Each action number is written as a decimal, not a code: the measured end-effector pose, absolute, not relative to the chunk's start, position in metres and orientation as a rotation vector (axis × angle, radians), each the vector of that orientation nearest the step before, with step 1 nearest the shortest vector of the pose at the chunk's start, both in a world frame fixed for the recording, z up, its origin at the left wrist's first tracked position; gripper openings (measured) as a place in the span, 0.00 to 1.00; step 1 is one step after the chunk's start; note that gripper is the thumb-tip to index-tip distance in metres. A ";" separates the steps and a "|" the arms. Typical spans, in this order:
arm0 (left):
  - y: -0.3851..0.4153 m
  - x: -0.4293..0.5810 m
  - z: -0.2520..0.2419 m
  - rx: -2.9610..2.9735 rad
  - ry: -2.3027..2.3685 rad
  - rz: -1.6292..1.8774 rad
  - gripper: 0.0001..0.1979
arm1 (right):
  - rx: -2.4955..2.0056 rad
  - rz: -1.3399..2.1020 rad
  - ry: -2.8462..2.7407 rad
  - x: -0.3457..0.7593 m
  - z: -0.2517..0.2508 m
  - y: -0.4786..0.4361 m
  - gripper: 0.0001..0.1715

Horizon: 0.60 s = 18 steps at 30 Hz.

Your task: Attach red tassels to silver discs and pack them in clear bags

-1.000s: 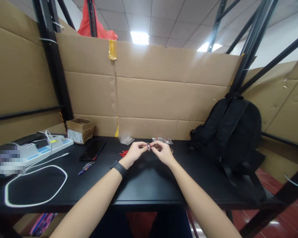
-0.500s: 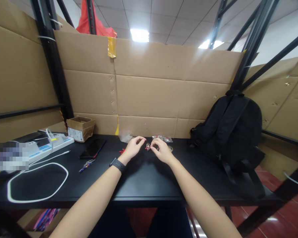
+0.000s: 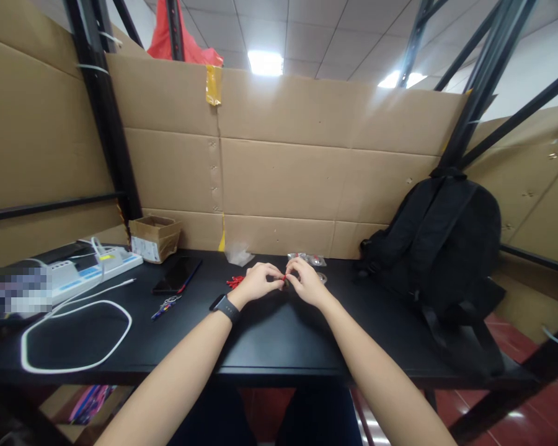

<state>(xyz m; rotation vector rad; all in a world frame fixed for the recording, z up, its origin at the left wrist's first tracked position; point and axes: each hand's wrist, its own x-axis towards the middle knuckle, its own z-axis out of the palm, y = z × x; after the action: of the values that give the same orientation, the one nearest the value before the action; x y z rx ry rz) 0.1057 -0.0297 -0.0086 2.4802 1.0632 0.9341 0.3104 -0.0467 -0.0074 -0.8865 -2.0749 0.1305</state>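
My left hand [image 3: 260, 282], with a dark watch on its wrist, and my right hand [image 3: 304, 282] meet fingertip to fingertip above the black table. Between them is a small red piece [image 3: 284, 279], mostly covered by the fingers. Both hands are closed in a pinch on it. Several red pieces [image 3: 235, 282] lie in a heap just left of my left hand. A ring-shaped roll [image 3: 322, 279] rests beside my right hand, partly hidden. Behind the hands are a clear packet with red bits [image 3: 314, 259] and a crumpled clear plastic bag [image 3: 239, 254].
A black backpack [image 3: 439, 248] stands on the table's right. To the left are a phone [image 3: 177, 275], keys [image 3: 166, 306], a small cardboard box [image 3: 155, 238], a white power strip [image 3: 90, 272] and a looped white cable [image 3: 77, 370]. Cardboard panels [image 3: 279, 179] wall the back.
My left hand has moved right and closed its fingers at the small piece in my right hand. A small round shiny part seen there earlier is now hidden. The view has shifted slightly.
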 end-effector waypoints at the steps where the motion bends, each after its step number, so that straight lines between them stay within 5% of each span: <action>1: -0.030 0.106 -0.008 2.479 1.083 0.941 0.08 | -0.888 0.131 -2.076 0.310 -0.007 -0.047 0.05; 9: -0.032 0.110 -0.011 2.426 1.306 1.093 0.06 | -0.925 0.153 -2.056 0.317 -0.007 -0.044 0.02; 18: -0.023 0.125 -0.027 2.377 1.443 1.111 0.09 | -1.461 0.158 -1.714 0.406 -0.018 -0.017 0.06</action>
<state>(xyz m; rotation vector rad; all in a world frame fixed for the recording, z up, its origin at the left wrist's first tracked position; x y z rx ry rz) 0.1250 -0.0233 -0.0274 2.3774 1.4434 1.1114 0.4063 -0.0167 -0.0176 -1.4608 -1.7138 0.1578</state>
